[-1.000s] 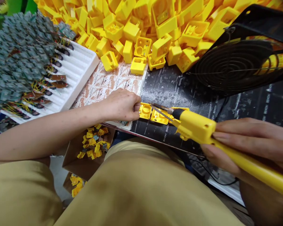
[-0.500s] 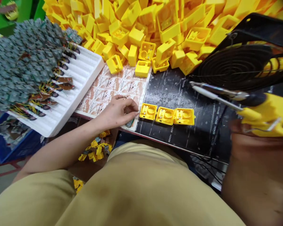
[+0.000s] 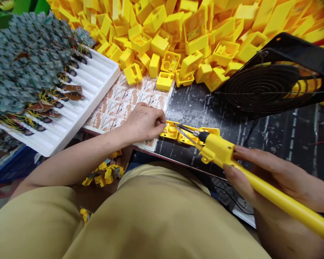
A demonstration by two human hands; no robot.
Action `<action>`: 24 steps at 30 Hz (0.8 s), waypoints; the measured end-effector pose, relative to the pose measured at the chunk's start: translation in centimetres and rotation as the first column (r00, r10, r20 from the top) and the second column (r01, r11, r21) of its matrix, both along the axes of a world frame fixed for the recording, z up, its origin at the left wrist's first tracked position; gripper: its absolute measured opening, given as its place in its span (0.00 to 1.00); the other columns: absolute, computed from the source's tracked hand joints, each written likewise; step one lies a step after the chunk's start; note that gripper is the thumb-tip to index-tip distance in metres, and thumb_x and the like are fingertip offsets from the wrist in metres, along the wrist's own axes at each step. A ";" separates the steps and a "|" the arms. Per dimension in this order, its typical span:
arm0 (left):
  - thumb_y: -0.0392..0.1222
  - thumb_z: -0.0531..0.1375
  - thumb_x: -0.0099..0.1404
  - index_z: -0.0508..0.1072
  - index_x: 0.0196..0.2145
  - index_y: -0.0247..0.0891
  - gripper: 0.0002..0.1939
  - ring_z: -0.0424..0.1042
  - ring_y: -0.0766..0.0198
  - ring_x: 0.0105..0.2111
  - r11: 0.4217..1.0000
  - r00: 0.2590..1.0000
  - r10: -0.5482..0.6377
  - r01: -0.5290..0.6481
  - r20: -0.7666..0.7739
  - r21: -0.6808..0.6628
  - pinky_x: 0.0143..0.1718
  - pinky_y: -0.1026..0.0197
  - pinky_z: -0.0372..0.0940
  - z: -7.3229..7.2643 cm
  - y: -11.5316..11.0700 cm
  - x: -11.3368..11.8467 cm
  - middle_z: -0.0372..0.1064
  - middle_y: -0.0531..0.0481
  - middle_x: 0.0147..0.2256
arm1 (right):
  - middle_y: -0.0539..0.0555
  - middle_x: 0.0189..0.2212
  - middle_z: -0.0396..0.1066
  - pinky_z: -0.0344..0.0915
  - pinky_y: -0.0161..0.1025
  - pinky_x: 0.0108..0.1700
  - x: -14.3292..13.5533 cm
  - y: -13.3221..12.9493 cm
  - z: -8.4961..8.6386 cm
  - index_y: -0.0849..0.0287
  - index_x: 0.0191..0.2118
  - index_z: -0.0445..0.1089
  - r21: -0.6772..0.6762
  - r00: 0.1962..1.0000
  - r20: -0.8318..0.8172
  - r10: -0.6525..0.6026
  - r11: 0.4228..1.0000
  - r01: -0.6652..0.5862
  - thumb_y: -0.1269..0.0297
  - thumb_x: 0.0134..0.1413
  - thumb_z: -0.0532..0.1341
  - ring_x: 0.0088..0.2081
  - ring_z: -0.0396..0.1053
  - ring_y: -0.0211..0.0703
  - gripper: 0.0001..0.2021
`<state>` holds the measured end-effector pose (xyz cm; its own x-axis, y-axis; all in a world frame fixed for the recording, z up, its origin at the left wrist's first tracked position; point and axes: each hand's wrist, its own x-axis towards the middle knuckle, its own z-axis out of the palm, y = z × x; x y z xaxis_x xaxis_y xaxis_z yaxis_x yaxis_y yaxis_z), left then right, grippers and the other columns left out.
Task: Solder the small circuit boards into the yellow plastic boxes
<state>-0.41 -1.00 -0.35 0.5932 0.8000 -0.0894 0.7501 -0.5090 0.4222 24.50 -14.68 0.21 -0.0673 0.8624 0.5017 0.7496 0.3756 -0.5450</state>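
Three small open yellow plastic housings (image 3: 168,133) lie in a row on the black bench mat (image 3: 205,157). My left hand (image 3: 145,123) is closed in a pinch at the left edge of the leftmost one; its fingertips partly cover that edge. My right hand (image 3: 275,172) grips a yellow soldering iron (image 3: 221,149) with a thin feed tube beside its tip. The iron points left, its tip over the right side of the leftmost housing. Whether the tip touches it I cannot tell. The iron's front end hides part of the other two housings.
A big heap of yellow housings (image 3: 162,43) fills the back. A black fan (image 3: 275,79) stands at the right. On the left, a white foam tray (image 3: 97,86) bears many grey parts with wires. Below the bench edge lie more yellow pieces (image 3: 105,174).
My right hand has brought the soldering iron leftward and down from the right side to the row of housings. My left hand stays at the leftmost housing. The view has shifted slightly.
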 end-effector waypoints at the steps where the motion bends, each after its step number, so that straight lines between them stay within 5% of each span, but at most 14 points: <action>1: 0.37 0.57 0.57 0.76 0.29 0.36 0.07 0.74 0.63 0.28 1.000 1.000 0.005 -0.005 -0.004 -0.005 0.47 0.54 0.63 0.0 0.0 0.1 0.75 0.52 0.24 | 0.50 0.35 0.78 0.72 0.35 0.27 -0.2 0.4 0.1 0.50 0.49 0.71 0.026 0.999 -0.016 0.040 0.999 -0.039 0.69 0.51 0.68 0.31 0.76 0.42 0.19; 6: 0.38 0.57 0.56 0.77 0.30 0.36 0.09 0.72 0.65 0.27 0.998 0.997 0.058 -0.058 -0.050 0.006 0.34 0.63 0.63 0.2 0.0 0.2 0.75 0.52 0.25 | 0.51 0.29 0.76 0.74 0.29 0.31 -0.5 1.5 0.2 0.57 0.37 0.70 -0.005 0.967 0.034 0.253 0.967 -0.253 0.67 0.60 0.62 0.31 0.76 0.36 0.01; 11: 0.39 0.57 0.55 0.78 0.30 0.37 0.10 0.72 0.64 0.27 0.998 0.993 0.065 -0.065 -0.095 0.000 0.32 0.64 0.61 0.5 -0.1 0.5 0.75 0.52 0.25 | 0.53 0.31 0.75 0.74 0.31 0.37 -0.5 1.9 0.5 0.58 0.36 0.70 -0.078 0.953 0.133 0.271 0.962 -0.263 0.67 0.61 0.61 0.34 0.76 0.36 0.02; 16: 0.39 0.58 0.55 0.78 0.30 0.37 0.09 0.71 0.63 0.26 0.999 0.989 0.049 -0.051 -0.142 -0.008 0.29 0.64 0.60 0.8 0.2 0.9 0.74 0.52 0.24 | 0.50 0.30 0.74 0.73 0.27 0.35 -0.3 3.4 0.6 0.58 0.36 0.68 0.054 0.864 0.273 0.423 0.890 -0.453 0.73 0.55 0.65 0.30 0.74 0.33 0.06; 24: 0.38 0.58 0.56 0.78 0.30 0.37 0.09 0.72 0.63 0.27 0.999 0.990 0.031 -0.037 -0.140 -0.037 0.30 0.63 0.61 1.1 0.4 0.9 0.74 0.51 0.25 | 0.52 0.30 0.73 0.73 0.34 0.39 -0.1 2.1 2.2 0.58 0.35 0.70 -0.118 0.946 0.150 0.288 0.955 -0.272 0.67 0.62 0.60 0.33 0.73 0.36 0.04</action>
